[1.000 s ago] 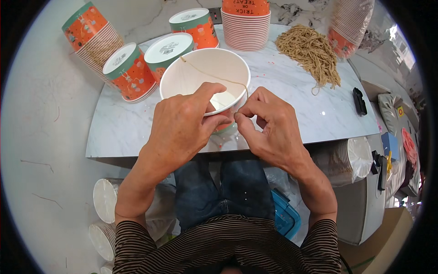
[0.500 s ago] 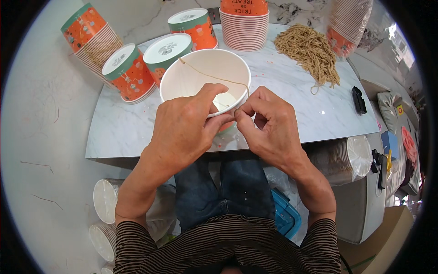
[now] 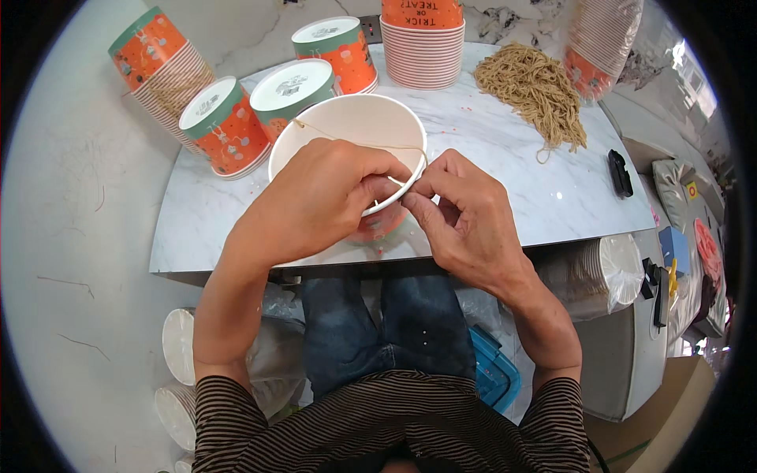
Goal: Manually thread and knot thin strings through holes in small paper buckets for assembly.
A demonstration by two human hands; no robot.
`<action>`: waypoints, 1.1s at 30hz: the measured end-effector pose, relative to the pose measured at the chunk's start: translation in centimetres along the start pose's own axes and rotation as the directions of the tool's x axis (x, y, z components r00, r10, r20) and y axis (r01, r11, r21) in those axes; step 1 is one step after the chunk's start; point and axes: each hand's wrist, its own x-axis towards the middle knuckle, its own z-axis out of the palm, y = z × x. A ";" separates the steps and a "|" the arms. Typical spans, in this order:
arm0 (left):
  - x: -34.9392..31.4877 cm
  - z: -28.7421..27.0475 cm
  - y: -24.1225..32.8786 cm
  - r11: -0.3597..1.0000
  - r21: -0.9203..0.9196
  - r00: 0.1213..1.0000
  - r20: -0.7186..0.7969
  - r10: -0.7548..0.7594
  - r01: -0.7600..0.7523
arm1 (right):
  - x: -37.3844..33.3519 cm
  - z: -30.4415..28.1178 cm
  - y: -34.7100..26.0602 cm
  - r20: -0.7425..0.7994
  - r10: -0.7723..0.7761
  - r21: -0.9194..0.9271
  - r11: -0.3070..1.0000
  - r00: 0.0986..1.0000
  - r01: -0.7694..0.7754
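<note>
A paper bucket [image 3: 347,114], white inside with an orange printed outside, tilts toward me at the table's near edge. A thin tan cord [image 3: 386,147] runs from its far left wall across the mouth to the right rim. Outside that rim, my right hand [image 3: 465,206] is closed, thumb and forefinger pinching the cord against the bucket's edge. My left hand [image 3: 327,189] reaches over the near rim into the bucket, its fingertips pinched together opposite the right hand's. A short pale piece, apparently the cord's end, shows at the left fingertips; the fingers partly hide it.
Upturned orange and green buckets [image 3: 226,130] stand at the left beside a leaning stack [image 3: 162,59]. A tall bucket stack [image 3: 423,55] is at the back. A heap of tan cords [image 3: 536,91] and a small black object [image 3: 620,173] lie to the right. Wrapped stacks [image 3: 619,272] sit below table height.
My left hand has moved from gripping the near rim to reaching inside, its fingers meeting the right hand's at the rim. The bucket has shifted slightly left and nearer. My right hand stays nearly still.
</note>
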 end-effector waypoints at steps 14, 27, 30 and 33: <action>-0.9 -1.3 -0.2 0.889 -0.443 0.960 -0.181 -0.214 0.115 | 1.2 -1.1 1.3 0.075 -0.188 -0.098 0.976 0.979 0.195; 0.0 0.9 0.4 0.892 -0.430 0.941 -0.221 -0.256 0.141 | 2.1 -3.3 0.0 0.304 -0.258 -0.113 0.946 0.917 0.304; 0.2 1.4 -0.2 0.925 -0.377 0.957 -0.243 -0.158 0.058 | 2.3 -3.8 -0.5 0.256 -0.287 -0.093 0.943 0.923 0.319; 0.4 0.9 0.2 0.949 -0.307 0.974 -0.184 -0.133 0.071 | 2.9 -4.0 -0.3 0.150 -0.406 -0.089 0.903 0.902 0.421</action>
